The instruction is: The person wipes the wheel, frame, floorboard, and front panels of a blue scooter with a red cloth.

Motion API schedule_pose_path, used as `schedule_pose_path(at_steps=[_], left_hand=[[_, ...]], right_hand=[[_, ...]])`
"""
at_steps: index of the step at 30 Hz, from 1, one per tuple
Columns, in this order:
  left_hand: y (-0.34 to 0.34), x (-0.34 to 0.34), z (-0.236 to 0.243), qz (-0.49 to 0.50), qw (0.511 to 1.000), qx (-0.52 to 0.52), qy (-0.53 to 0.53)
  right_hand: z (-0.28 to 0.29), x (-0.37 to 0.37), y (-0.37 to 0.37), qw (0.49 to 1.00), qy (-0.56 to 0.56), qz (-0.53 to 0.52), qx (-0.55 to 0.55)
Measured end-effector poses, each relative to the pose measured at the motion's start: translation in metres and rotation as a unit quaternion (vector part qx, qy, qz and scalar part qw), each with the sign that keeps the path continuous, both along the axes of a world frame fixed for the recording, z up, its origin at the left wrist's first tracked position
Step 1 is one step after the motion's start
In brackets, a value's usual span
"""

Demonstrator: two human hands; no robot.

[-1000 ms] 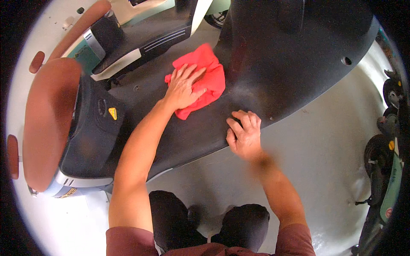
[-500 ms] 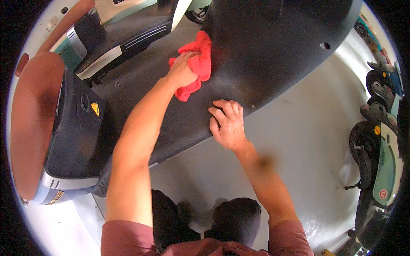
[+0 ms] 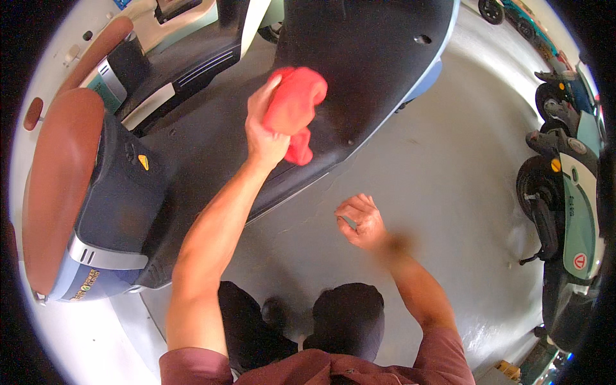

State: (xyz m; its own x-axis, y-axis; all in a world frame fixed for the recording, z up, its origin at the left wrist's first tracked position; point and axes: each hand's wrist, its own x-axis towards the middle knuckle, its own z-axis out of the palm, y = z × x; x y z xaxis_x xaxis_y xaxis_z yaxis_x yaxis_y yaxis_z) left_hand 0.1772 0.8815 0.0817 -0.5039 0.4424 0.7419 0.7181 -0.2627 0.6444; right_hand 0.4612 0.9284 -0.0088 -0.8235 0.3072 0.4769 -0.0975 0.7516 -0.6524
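A bunched red cloth [image 3: 296, 106] is in my left hand [image 3: 262, 128], with the thumb and fingers wrapped round its left side. That hand is over the black floorboard [image 3: 218, 160] of a scooter, close to where it meets the black inner leg shield [image 3: 366, 64]. Whether the cloth touches the plastic, I cannot tell. My right hand [image 3: 362, 221] hangs over the grey floor, apart from the scooter. Its fingers are loosely curled, a gap shows between thumb and forefinger, and nothing is in it.
The scooter's brown seat [image 3: 61, 192] rises at the left above its black seat base [image 3: 125, 186]. Behind it stands another scooter with a brown seat [image 3: 96, 51]. More scooters, one with a pale green panel [image 3: 579, 221], line the right side. My dark-clad knees [image 3: 350, 317] are below.
My right hand has come off the scooter's edge and moved down and right over the floor. My left hand has turned and lifted somewhat with the red cloth. The view has shifted.
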Motion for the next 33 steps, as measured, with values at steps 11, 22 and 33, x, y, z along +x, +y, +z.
schedule_pose_path(at_steps=[11,22,33], left_hand=[[0.046,0.035,-0.032,0.070,0.940,-0.196,0.271],[0.039,0.037,-0.043,0.064,0.935,-0.258,0.235],[-0.037,0.089,0.011,-0.217,0.946,-0.181,0.159]], right_hand=[[-0.049,0.021,-0.011,0.995,-0.069,0.042,-0.066],[-0.074,0.048,-0.028,0.984,-0.139,0.041,-0.107],[-0.040,0.076,-0.025,0.974,-0.167,-0.023,-0.152]])
